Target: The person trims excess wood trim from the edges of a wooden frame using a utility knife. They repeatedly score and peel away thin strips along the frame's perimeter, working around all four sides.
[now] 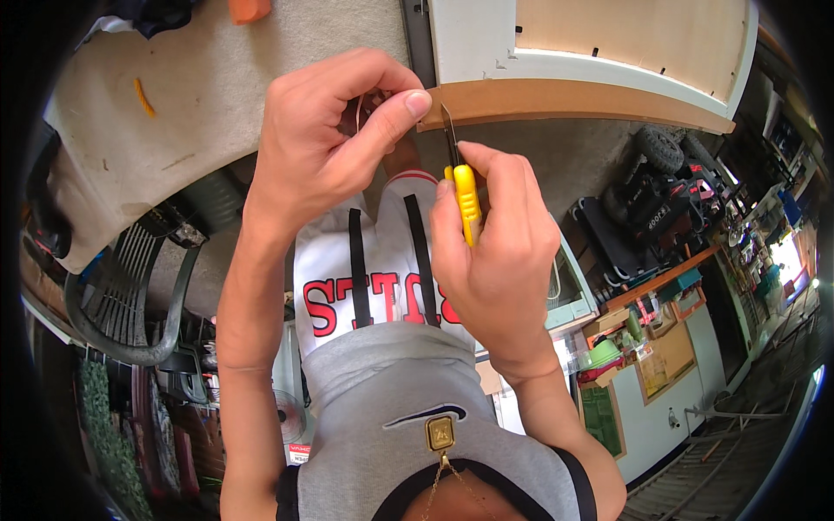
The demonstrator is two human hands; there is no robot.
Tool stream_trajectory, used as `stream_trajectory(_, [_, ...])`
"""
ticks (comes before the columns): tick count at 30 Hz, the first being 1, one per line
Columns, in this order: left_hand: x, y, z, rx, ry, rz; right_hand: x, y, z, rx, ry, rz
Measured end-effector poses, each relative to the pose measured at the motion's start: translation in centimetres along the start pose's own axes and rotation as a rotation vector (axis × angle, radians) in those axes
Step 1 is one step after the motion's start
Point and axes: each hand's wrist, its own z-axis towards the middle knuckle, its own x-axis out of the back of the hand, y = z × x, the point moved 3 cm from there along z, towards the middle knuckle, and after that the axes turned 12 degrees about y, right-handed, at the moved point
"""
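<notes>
My right hand (499, 239) grips a yellow utility knife (468, 204), thumb on one side and fingers on the other. Its thin blade is slid out and points away from me, with the tip close to the fingertips of my left hand (334, 130). That left hand is closed, thumb pressed against the index finger. A thin copper-coloured wire (359, 113) shows as a curve inside its fingers; most of it is hidden by the hand. Whether the blade touches the wire, I cannot tell. Both hands are raised above my lap.
A light, fabric-like tabletop (200, 87) lies ahead left, with a short orange-yellow piece (144, 97) and an orange object (249, 10) on it. A white-framed panel (473, 39) with a brown edge is ahead right. A slatted chair (130, 300) stands left, a wheeled machine (643, 204) right.
</notes>
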Motion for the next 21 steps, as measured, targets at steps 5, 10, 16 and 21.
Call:
stream_trajectory(5, [-0.2, -0.1, 0.0, 0.068, -0.001, -0.063, 0.1, -0.1, 0.4, -0.045, -0.039, -0.011])
stream_trajectory(10, [-0.1, 0.0, 0.1, 0.006, 0.004, -0.026, -0.2, 0.4, -0.6, -0.032, -0.008, -0.003])
stream_trajectory(16, [-0.2, -0.1, 0.0, 0.023, 0.039, -0.007, -1.8, 1.9, -1.8, 0.028, 0.109, 0.033])
stream_trajectory(21, [-0.4, -0.2, -0.1, 0.029, 0.083, -0.003, -2.6, 2.4, -2.2, 0.036, 0.153, 0.068])
